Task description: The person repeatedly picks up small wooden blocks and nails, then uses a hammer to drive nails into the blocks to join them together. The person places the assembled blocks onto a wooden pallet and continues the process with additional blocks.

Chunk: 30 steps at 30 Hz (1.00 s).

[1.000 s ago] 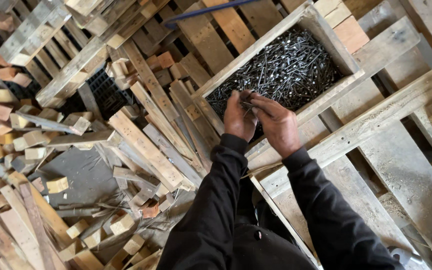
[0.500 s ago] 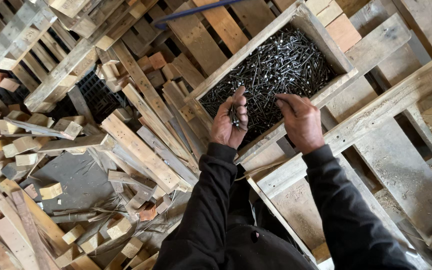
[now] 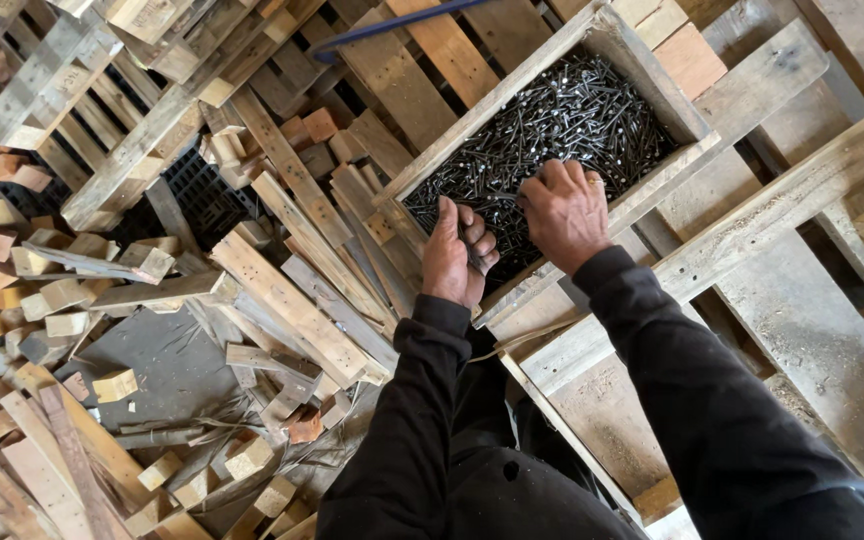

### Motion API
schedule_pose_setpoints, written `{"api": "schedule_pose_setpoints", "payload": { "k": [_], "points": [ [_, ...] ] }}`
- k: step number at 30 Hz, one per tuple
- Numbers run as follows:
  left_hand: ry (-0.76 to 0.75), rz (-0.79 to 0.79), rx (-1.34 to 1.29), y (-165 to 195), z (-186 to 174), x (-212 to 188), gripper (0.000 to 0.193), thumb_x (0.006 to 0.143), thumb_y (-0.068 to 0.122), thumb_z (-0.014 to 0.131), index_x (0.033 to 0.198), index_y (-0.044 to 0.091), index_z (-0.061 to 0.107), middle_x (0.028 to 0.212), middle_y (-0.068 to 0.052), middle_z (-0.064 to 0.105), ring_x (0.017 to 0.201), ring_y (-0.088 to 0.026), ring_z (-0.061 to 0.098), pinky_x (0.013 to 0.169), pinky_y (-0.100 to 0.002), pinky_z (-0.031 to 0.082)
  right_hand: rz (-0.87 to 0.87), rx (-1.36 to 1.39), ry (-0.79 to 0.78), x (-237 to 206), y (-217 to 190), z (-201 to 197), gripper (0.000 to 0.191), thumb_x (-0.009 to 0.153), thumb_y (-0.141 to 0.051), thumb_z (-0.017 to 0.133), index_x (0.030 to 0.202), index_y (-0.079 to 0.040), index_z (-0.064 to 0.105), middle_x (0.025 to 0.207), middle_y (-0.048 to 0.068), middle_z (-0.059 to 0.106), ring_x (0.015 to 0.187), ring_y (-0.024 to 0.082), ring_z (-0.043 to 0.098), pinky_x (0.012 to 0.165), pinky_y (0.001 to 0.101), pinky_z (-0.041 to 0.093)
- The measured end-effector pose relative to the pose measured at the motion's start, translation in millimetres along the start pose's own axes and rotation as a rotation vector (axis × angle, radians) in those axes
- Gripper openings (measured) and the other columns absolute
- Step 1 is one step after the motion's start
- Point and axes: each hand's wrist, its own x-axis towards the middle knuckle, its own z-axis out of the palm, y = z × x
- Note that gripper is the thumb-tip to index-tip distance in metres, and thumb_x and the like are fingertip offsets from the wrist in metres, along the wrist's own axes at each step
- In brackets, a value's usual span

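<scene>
Over the near rim of one shallow rectangular wooden box [image 3: 642,55], two bare hands work, both coming out of black sleeves. That single box is filled with a heap of dark grey steel nails [image 3: 562,120], far too many and too tangled to count. The left hand [image 3: 457,255] hangs at the box's lower edge with its fingers curled about halfway closed around a small bunch of the same nails; how many it holds cannot be told. The right hand [image 3: 564,212] lies palm down on the nail heap just inside the rim, its fingers bent and pressed into the nails, so whether it has gripped any is hidden.

Under the box lies one pale weathered wooden pallet [image 3: 802,190], its broad boards and one long crosswise rail running off to the right; sawdust lies on the boards. One thin blue rod [image 3: 392,22] lies across the planks beyond the box. One black plastic grid crate [image 3: 202,190] shows through the timber on the left.

All around is a loose pile of short offcut wooden blocks and broken slats [image 3: 72,290], dozens of them, strewn over a patch of grey concrete floor [image 3: 167,365].
</scene>
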Motion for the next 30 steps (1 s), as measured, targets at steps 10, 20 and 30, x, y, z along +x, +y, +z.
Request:
{"api": "schedule_pose_setpoints", "payload": {
  "k": [10,20,30],
  "points": [
    [-0.178,-0.296,-0.451,-56,42,-15,0.018,0.111,0.017,0.046,0.12,0.008,0.059,0.079,0.001,0.054,0.076,-0.014,0.057,0.07,-0.029,0.049,0.686,1.226,0.142,-109,-10,-70,0.015,0.098,-0.015,0.069,0.106,-0.002,0.068,0.093,0.003,0.068,0.08,0.01,0.062,0.073,0.0252,0.053],
    [-0.231,-0.507,0.353,-286,96,-157,0.024,0.101,0.032,0.064,0.104,0.008,0.065,0.081,0.002,0.064,0.067,-0.008,0.058,0.059,-0.023,0.048,1.052,1.199,0.747,-356,29,-111,0.008,0.097,-0.009,0.067,0.101,-0.002,0.064,0.089,0.002,0.071,0.077,0.007,0.065,0.07,0.0234,0.057],
    [-0.389,-0.775,0.627,-468,12,-281,0.008,0.1,0.015,0.07,0.104,0.01,0.065,0.087,0.003,0.066,0.075,-0.007,0.06,0.069,-0.024,0.051,1.379,0.981,0.934,-595,22,-109,0.012,0.097,-0.011,0.072,0.095,0.0,0.067,0.085,0.001,0.07,0.078,0.004,0.063,0.071,0.0218,0.054]
  ]
}}
